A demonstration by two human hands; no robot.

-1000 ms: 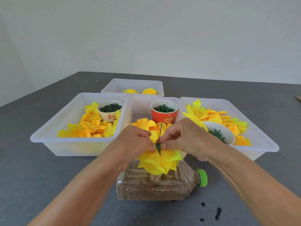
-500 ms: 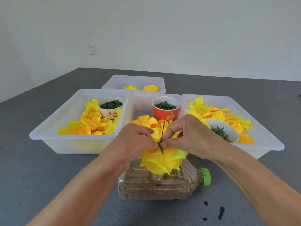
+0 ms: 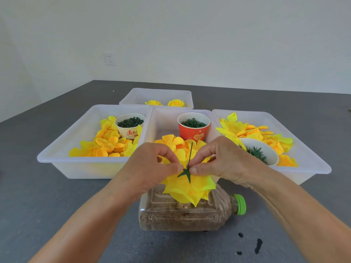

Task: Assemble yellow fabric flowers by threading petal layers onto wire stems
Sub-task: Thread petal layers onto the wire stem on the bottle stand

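Observation:
A yellow fabric flower hangs upside down over a sand-filled plastic bottle lying on its side. A thin dark green wire stem rises from the flower's back. A green star-shaped calyx sits on the stem against the petals. My left hand pinches the calyx from the left with thumb and forefinger. From the right, my right hand pinches the calyx at the base of the stem. Both hands hide the upper petals.
Several translucent tubs stand behind the bottle: a left tub with yellow petals and a white cup of green parts, a middle tub with a red cup, a right tub with petals and a white bowl. A far tub holds two finished flowers.
The green calyx has slid down the stem onto the back of the petals, and its points now show between my fingertips. Both hands stayed in place.

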